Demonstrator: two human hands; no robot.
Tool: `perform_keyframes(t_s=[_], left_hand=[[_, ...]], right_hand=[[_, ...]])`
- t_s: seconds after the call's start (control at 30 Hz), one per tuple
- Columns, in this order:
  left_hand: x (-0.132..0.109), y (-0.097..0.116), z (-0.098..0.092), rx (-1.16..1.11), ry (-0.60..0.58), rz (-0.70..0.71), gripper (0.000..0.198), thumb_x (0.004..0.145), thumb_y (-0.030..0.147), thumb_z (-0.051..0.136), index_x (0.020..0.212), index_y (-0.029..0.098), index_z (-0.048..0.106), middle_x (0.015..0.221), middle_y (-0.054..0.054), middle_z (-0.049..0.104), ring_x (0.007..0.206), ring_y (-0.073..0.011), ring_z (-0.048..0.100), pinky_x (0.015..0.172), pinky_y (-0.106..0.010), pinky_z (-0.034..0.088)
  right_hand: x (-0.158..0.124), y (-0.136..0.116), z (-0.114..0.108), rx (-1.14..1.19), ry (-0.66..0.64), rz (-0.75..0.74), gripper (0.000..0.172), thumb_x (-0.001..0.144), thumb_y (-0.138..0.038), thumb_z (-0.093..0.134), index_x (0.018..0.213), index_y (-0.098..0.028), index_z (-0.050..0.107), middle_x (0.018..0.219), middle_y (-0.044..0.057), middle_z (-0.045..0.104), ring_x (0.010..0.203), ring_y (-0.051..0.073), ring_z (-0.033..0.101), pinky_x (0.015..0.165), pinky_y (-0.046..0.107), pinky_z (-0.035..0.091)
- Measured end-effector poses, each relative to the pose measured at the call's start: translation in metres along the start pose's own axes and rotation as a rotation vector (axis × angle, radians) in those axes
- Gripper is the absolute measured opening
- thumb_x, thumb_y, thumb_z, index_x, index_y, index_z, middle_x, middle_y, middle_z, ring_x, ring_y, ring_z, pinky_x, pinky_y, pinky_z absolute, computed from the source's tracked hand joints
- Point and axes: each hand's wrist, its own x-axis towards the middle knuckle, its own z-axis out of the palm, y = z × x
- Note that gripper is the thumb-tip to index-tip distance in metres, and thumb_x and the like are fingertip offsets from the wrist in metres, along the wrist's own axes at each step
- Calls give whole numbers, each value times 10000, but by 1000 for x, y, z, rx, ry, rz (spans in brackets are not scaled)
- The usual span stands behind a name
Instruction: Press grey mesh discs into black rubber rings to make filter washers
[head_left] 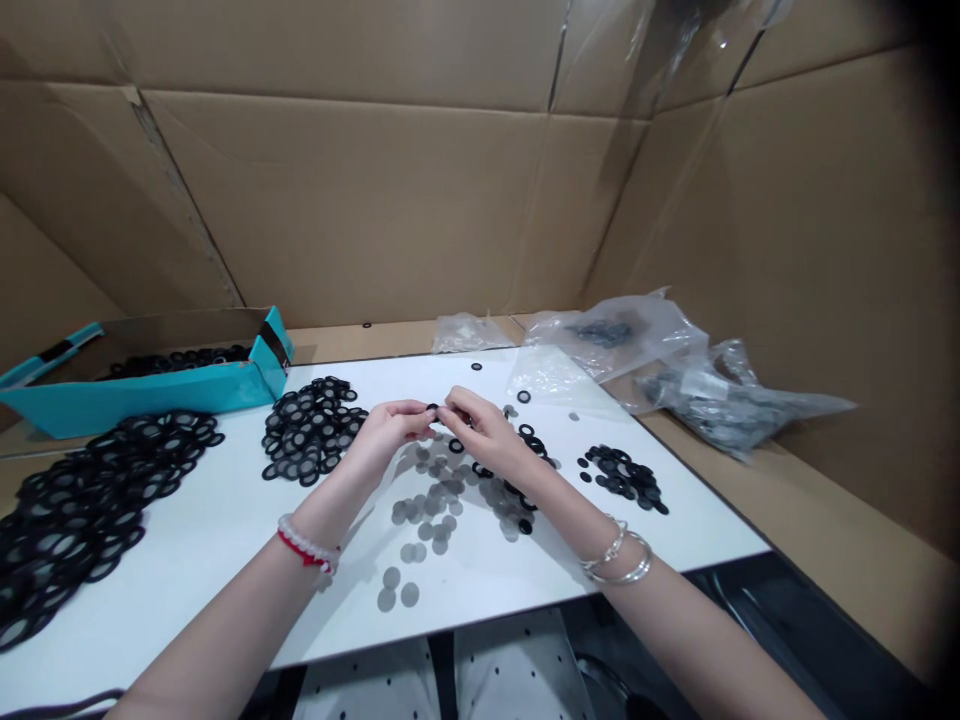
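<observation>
- The left hand [386,432] is curled, and a small black ring [433,408] is pinched at its fingertips, held up over the middle of the tabletop [225,560].
- The right hand [484,432] is curled as well and is placed just beside the ring, at 3 o'clock; whether the ring is gripped by it cannot be told.
- Grey mesh discs [427,510] are scattered at 6 o'clock from the hands, and loose black rings [529,445] are strewn at 4 o'clock.
- A heap of rings fitted with mesh [311,430] is laid at 9 o'clock, and a larger heap [97,510] at 8 o'clock.
- A small heap of black rings [622,478] is set at 3 o'clock.
- More rings are held in a teal box [135,388] at 10 o'clock.
- Clear plastic bags [615,335] are piled at 2 o'clock, past the tabletop's far edge – all backed by cardboard walls [360,190].
</observation>
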Motion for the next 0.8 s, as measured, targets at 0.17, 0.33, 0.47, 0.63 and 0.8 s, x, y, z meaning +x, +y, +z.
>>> perform_keyframes(t_s=[0.17,0.33,0.47,0.63,0.8], left_hand=[[-2,3,1,-4,-108,60,169,644,298,731,714,147,702,644,-11,608,643,-141,547,698,-273,407],[-3,2,2,118,-2,61,176,640,317,732,667,150,681,588,-14,606,623,-155,536,675,-279,381],[-3,4,2,202,38,76,185,631,330,725,594,160,662,531,-6,583,605,-164,526,655,-279,357],[-8,11,4,265,102,49,168,624,308,712,564,160,658,518,-6,580,583,-161,511,627,-282,335],[-8,10,4,203,46,87,164,633,285,704,544,164,639,520,6,561,586,-146,496,626,-274,339]], right_hand=[[1,3,-3,70,8,31,295,924,-343,416,670,-211,348,691,-24,370,637,133,377,592,262,311],[2,4,-3,58,-45,47,314,920,-352,430,657,-209,337,665,-32,351,617,127,362,568,256,289],[1,5,-2,15,-39,55,330,914,-352,443,642,-207,325,643,-37,350,598,122,353,550,254,274],[-1,4,-2,-41,-34,14,308,921,-332,431,655,-207,341,663,-28,373,613,128,371,573,261,290],[-1,5,-3,1,-51,57,326,927,-353,430,654,-208,327,651,-36,338,604,125,351,559,258,274]])
